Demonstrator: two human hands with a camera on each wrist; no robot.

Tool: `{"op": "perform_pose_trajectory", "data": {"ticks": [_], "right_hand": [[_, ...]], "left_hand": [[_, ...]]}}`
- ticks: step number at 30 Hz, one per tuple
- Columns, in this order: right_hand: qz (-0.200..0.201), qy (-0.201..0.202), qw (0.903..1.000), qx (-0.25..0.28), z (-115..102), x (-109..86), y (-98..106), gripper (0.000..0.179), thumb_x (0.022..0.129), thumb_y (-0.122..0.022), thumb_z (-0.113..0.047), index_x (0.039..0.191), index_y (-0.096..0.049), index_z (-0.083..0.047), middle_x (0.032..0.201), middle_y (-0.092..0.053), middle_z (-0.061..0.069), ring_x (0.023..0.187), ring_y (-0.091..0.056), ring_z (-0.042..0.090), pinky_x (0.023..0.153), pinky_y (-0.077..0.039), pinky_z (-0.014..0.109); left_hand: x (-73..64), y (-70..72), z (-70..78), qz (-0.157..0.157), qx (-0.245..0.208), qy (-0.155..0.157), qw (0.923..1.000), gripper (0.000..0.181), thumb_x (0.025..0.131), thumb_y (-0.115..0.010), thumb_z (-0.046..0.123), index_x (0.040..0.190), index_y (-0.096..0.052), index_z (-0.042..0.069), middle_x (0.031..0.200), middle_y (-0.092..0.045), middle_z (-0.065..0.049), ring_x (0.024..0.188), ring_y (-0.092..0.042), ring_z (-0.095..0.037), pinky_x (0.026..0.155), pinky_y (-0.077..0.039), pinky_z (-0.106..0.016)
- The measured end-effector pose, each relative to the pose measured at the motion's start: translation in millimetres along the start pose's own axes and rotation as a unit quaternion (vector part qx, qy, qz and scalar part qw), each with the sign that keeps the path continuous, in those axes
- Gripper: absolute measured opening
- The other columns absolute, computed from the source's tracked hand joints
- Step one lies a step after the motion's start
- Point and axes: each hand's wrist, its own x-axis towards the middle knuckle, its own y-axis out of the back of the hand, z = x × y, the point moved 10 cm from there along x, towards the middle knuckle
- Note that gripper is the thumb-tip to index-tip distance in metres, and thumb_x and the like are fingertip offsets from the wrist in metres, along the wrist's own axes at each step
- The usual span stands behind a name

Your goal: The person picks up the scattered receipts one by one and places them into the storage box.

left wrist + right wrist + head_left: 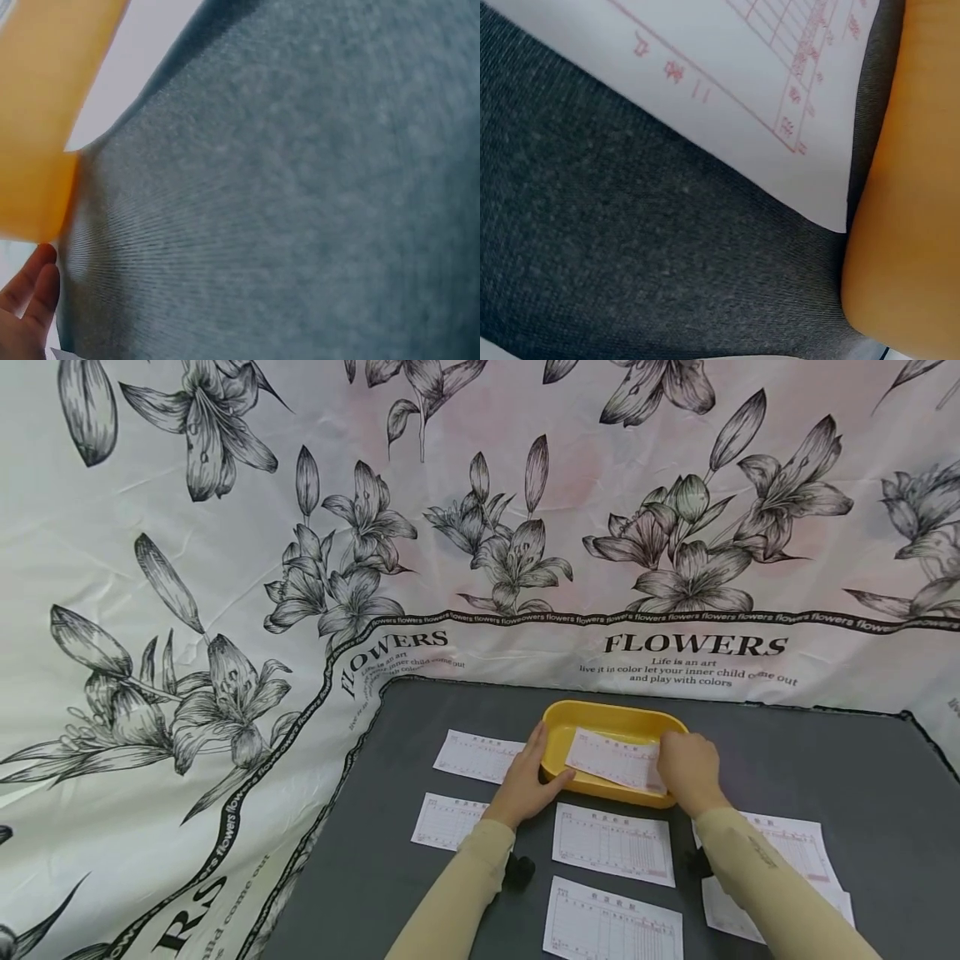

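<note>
Pale-yellow cloth sleeves lead to a rounded yellow plastic tray, lengthwise between straight-fingered left hand and curled right hand, hold hidden, nearer the white printed paper slip.

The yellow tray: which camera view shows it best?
The head view: it shows nearly the whole yellow tray, with a paper slip inside. The left wrist view catches only part, at left; the right wrist view, only one side, at right.

A: What's in the tray?

B: One slip. Just left of it there's another slip, front-left one more slip, two slips straight in front.

A: Behind?

B: Cloth. Tabletop's underneath.
</note>
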Motion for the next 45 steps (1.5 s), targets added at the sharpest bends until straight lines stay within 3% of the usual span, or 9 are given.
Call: {"op": "perform_pose_trajectory", "data": {"ticks": [8,14,18,21,28,32,35,39,45], "right_hand": [[-0.001,-0.014,0.9996,-0.025,8.1,7.8,13.3,0.014,0.094,-0.06,0.001,0.085,-0.067,0.009,0.078,-0.068,0.027,0.077,-0.062,0.048,0.073,-0.047,0.06],[0.062,-0.024,0.9965,0.051,15.9,-5.9,34.6,0.03,0.097,-0.064,-0.005,0.119,-0.067,0.015,0.102,-0.071,0.034,0.089,-0.065,0.054,0.077,-0.045,0.063],[0.118,-0.038,0.9866,0.106,31.1,-25.4,51.9,0.036,0.1,-0.064,-0.013,0.125,-0.065,0.013,0.113,-0.066,0.037,0.101,-0.062,0.055,0.081,-0.043,0.067],[0.131,-0.058,0.981,0.131,52.5,-40.5,60.2,0.042,0.102,-0.064,-0.019,0.129,-0.062,0.014,0.12,-0.062,0.039,0.108,-0.058,0.058,0.086,-0.041,0.072],[0.07,-0.131,0.9807,0.127,119.6,-76.5,55.0,0.073,0.105,-0.059,-0.043,0.141,-0.049,0.019,0.129,-0.053,0.045,0.117,-0.047,0.062,0.092,-0.033,0.078],[0.025,-0.159,0.9813,0.105,149.0,-96.2,44.8,0.084,0.104,-0.057,-0.053,0.143,-0.045,0.021,0.132,-0.05,0.046,0.117,-0.047,0.063,0.091,-0.037,0.08],[-0.013,-0.176,0.9802,0.09,167.2,-110.6,34.6,0.09,0.103,-0.058,-0.058,0.142,-0.044,0.022,0.132,-0.046,0.049,0.115,-0.047,0.065,0.085,-0.041,0.079],[-0.063,-0.216,0.9709,0.083,190.3,-129.3,20.6,0.099,0.1,-0.058,-0.065,0.141,-0.043,0.024,0.131,-0.043,0.053,0.115,-0.047,0.067,0.081,-0.046,0.075],[-0.115,-0.266,0.9538,0.079,212.1,-150.4,5.2,0.108,0.097,-0.057,-0.072,0.145,-0.037,0.023,0.135,-0.037,0.055,0.121,-0.044,0.07,0.088,-0.047,0.075]], "left_hand": [[16.8,4.3,11.0,0.004,0.035,0.004,0.9994,0.098,0.099,-0.059,0.069,0.172,-0.007,0.029,0.178,-0.009,0.015,0.159,-0.032,-0.026,0.129,-0.029,-0.047],[21.7,2.6,12.6,0.001,0.049,-0.006,0.9988,0.098,0.1,-0.059,0.066,0.172,-0.006,0.027,0.178,-0.007,0.015,0.16,-0.03,-0.025,0.13,-0.028,-0.045],[22.1,2.1,12.4,-0.004,0.049,-0.01,0.9988,0.098,0.101,-0.058,0.067,0.172,-0.005,0.026,0.178,-0.006,0.014,0.161,-0.028,-0.023,0.13,-0.027,-0.044],[22.0,3.3,14.1,-0.007,0.046,-0.013,0.9988,0.098,0.101,-0.056,0.069,0.172,-0.005,0.025,0.178,-0.007,0.012,0.161,-0.026,-0.023,0.13,-0.026,-0.044],[19.6,8.4,14.9,-0.001,0.081,-0.022,0.9965,0.097,0.101,-0.054,0.069,0.172,-0.007,0.022,0.178,-0.011,0.008,0.159,-0.034,-0.027,0.129,-0.03,-0.044],[13.0,11.4,12.0,0.006,0.096,-0.026,0.995,0.096,0.102,-0.054,0.067,0.172,-0.011,0.019,0.178,-0.014,0.006,0.154,-0.041,-0.031,0.127,-0.034,-0.046],[8.3,9.1,8.9,0.002,0.093,-0.02,0.9955,0.096,0.102,-0.055,0.067,0.172,-0.01,0.02,0.178,-0.013,0.007,0.155,-0.04,-0.03,0.128,-0.033,-0.046],[4.0,5.7,6.0,-0.002,0.087,-0.012,0.9961,0.096,0.101,-0.054,0.069,0.172,-0.008,0.022,0.178,-0.012,0.008,0.156,-0.037,-0.031,0.128,-0.032,-0.047],[0.6,5.1,4.6,0.008,0.088,-0.013,0.996,0.097,0.101,-0.052,0.071,0.172,-0.008,0.022,0.178,-0.014,0.007,0.155,-0.04,-0.032,0.127,-0.034,-0.048]]}}
